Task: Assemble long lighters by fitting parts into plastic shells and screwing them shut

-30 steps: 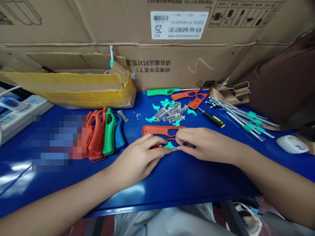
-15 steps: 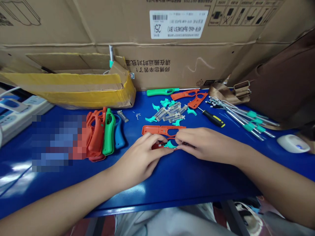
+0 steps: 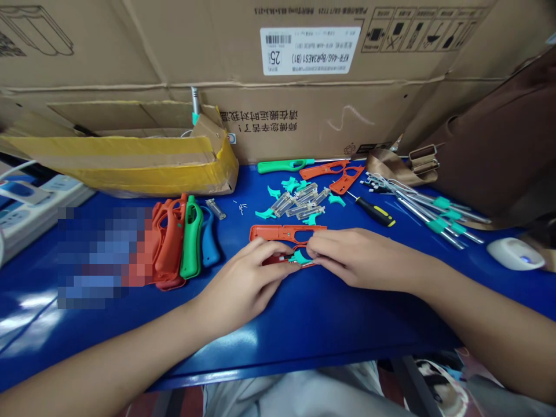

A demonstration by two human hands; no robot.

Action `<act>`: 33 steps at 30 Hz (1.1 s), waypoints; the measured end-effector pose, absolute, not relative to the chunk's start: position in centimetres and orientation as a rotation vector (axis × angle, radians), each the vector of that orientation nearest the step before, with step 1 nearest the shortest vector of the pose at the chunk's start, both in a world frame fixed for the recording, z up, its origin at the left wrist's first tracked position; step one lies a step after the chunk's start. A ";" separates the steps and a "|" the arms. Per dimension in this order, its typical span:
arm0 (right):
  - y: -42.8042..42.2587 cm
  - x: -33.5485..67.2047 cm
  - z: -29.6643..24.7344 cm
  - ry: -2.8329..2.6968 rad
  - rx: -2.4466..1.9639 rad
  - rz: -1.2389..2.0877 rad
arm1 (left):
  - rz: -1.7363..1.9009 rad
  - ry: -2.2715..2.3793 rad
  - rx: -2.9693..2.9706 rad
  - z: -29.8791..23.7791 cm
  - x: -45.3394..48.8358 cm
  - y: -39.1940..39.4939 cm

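Observation:
My left hand (image 3: 249,278) is closed on the left part of an orange lighter shell half (image 3: 272,260), fingers on top and thumb along its near edge. A teal trigger (image 3: 300,258) sits in that shell between my hands. My right hand (image 3: 365,260) pinches at the shell's right end; its fingertips hide what lies under them. Just behind lies the other orange shell half (image 3: 278,233), hollow side up. Beyond it are loose teal triggers (image 3: 273,191) and a pile of clear fuel tanks (image 3: 299,202).
Orange, green and blue lighter shells (image 3: 191,237) lie at left, before a yellow-taped carton (image 3: 130,171). A screwdriver (image 3: 376,211), metal lighter tubes with wires (image 3: 430,211) and a white device (image 3: 515,253) lie at right. A green lighter (image 3: 282,166) lies behind.
My left fingers have shifted slightly left, showing more of the teal trigger. Both hands stay at the same orange shell half. The view has tilted slightly.

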State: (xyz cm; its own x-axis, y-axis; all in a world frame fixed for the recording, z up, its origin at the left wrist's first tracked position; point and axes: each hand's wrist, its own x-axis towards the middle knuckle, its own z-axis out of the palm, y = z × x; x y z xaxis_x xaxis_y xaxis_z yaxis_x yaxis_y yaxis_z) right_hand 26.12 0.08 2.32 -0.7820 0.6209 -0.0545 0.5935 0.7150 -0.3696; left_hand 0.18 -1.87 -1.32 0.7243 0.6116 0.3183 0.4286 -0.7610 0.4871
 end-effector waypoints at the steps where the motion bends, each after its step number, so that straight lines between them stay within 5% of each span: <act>1: 0.1 26.1 2.3 -2.838 -1.012 0.568 | 0.665 0.804 2.553 -1.3 0.2 -1.9; 23: 0.7 26.2 2.5 -2.758 -1.016 0.605 | 0.825 0.843 2.578 -1.0 -0.1 -1.5; 33: 0.3 25.9 2.6 -2.870 -1.019 0.487 | 0.550 1.474 2.799 1.3 -1.7 0.5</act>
